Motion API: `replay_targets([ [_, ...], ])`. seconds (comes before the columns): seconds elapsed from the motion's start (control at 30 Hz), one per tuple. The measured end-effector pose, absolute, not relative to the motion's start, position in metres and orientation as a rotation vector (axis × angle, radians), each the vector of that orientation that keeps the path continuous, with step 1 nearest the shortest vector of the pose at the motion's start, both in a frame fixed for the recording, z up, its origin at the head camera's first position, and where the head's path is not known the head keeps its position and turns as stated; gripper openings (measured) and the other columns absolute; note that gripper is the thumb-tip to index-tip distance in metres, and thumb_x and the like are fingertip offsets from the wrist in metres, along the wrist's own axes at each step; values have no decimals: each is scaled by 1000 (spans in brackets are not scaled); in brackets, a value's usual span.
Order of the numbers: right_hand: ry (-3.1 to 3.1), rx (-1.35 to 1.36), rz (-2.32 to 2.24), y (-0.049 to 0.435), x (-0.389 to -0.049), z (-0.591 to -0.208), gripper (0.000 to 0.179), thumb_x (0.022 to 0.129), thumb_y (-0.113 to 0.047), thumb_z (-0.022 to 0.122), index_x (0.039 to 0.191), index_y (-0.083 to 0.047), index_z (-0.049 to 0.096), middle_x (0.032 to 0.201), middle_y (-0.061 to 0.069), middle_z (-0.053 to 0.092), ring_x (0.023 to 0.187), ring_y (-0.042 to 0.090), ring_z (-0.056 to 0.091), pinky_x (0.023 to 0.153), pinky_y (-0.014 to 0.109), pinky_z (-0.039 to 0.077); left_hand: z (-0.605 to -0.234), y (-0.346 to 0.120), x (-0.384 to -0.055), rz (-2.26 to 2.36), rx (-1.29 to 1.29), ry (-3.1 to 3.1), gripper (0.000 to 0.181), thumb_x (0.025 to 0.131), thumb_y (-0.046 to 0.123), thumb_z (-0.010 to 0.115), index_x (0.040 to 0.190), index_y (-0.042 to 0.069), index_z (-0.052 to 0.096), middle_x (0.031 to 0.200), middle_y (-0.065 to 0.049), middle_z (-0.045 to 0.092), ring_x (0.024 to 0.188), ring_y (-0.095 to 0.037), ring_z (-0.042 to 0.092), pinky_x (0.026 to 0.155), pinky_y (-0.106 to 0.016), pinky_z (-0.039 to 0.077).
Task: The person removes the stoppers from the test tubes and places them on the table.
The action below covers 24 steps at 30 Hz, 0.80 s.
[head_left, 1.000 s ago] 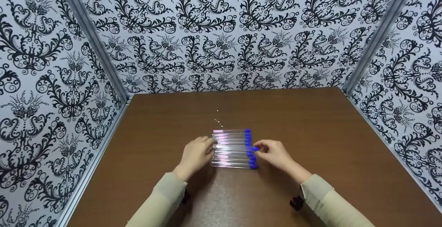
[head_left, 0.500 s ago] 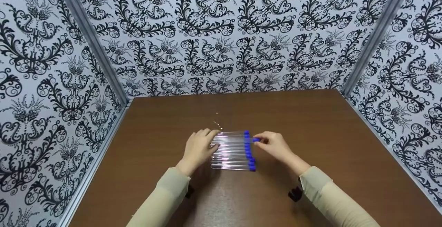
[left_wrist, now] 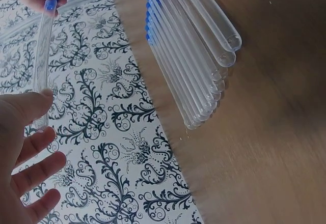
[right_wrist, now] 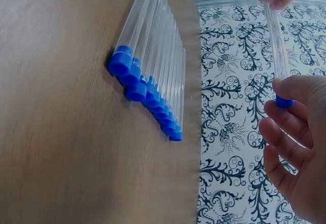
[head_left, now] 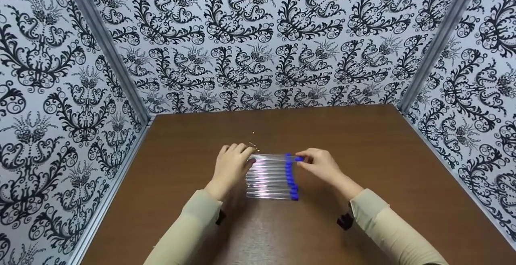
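Blue-capped tube (right_wrist: pixel 276 43) pinched by left hand (head_left: pixel 230 167) and right hand (head_left: pixel 323 165); shifted to far end of tube row (head_left: pixel 268 179), seemingly unplaced

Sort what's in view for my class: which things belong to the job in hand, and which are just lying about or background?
Seem part of the job:
held tube, pinched between the left hand and right hand
row of blue-capped tubes

Surroundings:
table
patterned wall
black wrist gear

Place: booth (head_left: pixel 258 67) | patterned wall panels (head_left: pixel 44 108), grey corner posts (head_left: pixel 109 45) | brown table (head_left: pixel 363 144) | lab-style capped tubes (head_left: pixel 268 179)
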State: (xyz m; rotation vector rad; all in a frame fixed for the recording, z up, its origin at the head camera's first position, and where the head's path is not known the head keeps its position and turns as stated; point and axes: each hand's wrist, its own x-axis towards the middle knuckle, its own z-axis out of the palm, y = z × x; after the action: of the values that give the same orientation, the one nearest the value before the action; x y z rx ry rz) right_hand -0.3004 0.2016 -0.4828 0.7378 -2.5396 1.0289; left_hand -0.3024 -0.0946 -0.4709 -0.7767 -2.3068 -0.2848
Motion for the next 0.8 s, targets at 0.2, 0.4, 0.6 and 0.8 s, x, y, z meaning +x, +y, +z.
replay_targets([
  [0.2, -2548, 771, 975, 201, -304, -481, 21, 83, -10, 74, 103, -4, 74, 86, 1, 68, 69, 11, 60, 62, 28, 49, -473, -94, -302, -273, -765, -2290, 22, 79, 19, 77, 99, 19, 67, 96, 3, 65, 91, -21, 60, 76, -41, 44],
  [0.4, -2537, 768, 987, 200, -307, -477, 21, 82, -9, 74, 102, -2, 74, 86, 6, 69, 69, 13, 60, 63, 30, 50, -471, -93, -303, -243, -769, -2258, 30, 76, 16, 77, 104, 17, 66, 95, 3, 66, 90, -21, 60, 78, -41, 44],
  [0.6, -2548, 775, 938, 201, -310, -475, 21, 83, -10, 74, 103, -3, 73, 86, 0, 67, 70, 12, 60, 63, 30, 50, -470, -91, -305, -224, -779, -2243, 37, 70, 16, 82, 103, 16, 66, 94, 2, 66, 89, -22, 59, 78, -41, 43],
  [0.8, -2595, 751, 756, 202, -311, -472, 21, 83, -16, 75, 103, -8, 74, 84, -2, 67, 69, 12, 59, 62, 31, 48, -469, -91, -305, -203, -793, -2229, 30, 71, 17, 82, 96, 14, 66, 89, 1, 65, 85, -23, 58, 77, -42, 43],
])
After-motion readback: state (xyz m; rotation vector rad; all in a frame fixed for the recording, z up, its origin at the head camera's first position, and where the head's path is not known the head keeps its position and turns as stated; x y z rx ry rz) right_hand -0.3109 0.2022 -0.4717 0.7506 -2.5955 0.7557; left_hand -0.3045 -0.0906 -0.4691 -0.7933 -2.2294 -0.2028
